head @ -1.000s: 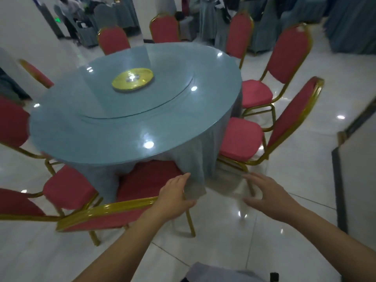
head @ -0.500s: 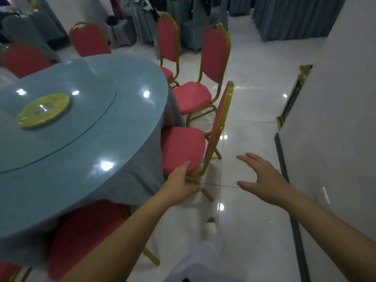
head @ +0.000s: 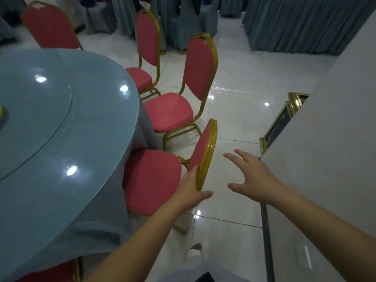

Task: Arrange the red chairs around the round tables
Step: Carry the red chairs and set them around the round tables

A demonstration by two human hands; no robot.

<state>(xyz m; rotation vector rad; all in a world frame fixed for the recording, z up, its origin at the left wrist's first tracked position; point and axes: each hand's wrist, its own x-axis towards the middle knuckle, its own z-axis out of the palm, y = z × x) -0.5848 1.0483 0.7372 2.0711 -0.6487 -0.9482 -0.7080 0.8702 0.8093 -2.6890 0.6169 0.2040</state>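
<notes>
Surface: round, blue-clothed surface [head: 61,139] filled the frame's left.
Room: glossy white tile floor [head: 240,110], blue drapes [head: 305,23] upper right.
Writing: none readable.
Left grip [head: 190,192]: I clasped the nearest red chair [head: 154,176] by its gold back edge, centre frame.
Right grip [head: 254,178]: spread wide, holding nothing.

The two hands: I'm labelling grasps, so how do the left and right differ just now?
The left hand touches the nearest chair, fingers on the red back pad and thumb under its gold frame; the right hand touches nothing. The left is curled around the backrest edge; the right is open with fingers spread, over the floor beside the chair. Both are bare and reach forward.
</notes>
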